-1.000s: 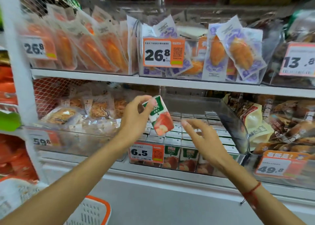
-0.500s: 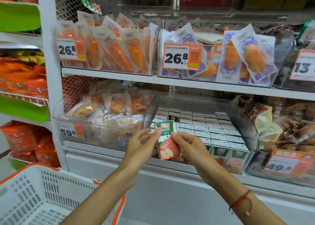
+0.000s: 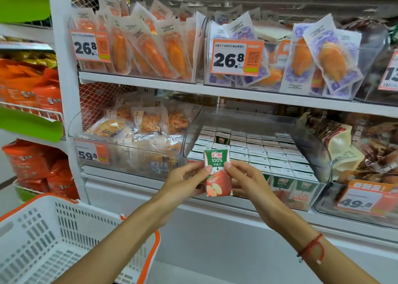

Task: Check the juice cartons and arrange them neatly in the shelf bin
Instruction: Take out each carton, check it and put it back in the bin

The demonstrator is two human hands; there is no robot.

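While both hands pinch one carton, cartons fill the bin — upright.

The juice carton looks like smooth, slightly shiny printed card. The shelf bin is clear, shiny plastic. The basket is white plastic full of slots, with an orange rim. The snack bags are glossy plastic.

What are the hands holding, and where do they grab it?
A juice carton. The left hand and right hand pinch its two side edges around the middle, holding it upright.
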